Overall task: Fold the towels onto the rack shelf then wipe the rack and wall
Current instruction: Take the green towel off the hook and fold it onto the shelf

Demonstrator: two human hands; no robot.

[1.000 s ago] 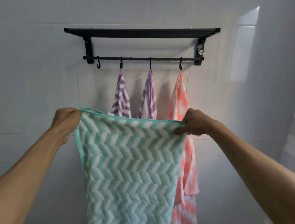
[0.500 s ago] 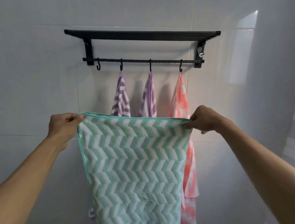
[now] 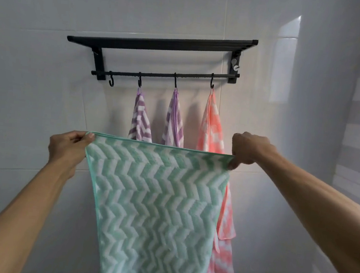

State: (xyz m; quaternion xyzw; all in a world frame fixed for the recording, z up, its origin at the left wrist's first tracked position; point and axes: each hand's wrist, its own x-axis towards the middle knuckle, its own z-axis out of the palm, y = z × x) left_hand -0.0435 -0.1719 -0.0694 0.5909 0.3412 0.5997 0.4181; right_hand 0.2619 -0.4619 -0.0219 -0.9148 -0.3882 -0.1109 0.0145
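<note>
The left hand and right hand each pinch a top corner of the green towel, stretching it flat (probably so it folds evenly).

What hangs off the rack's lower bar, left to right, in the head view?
Empty hook → striped purple towel → second purple towel → pink towel. The green towel is off the bar, held in both hands.

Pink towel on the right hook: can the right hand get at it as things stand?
Probably not right away. The right hand sits just beside the pink towel with nothing between them, but it is pinching a corner of the green towel, which it would have to release first.
</note>
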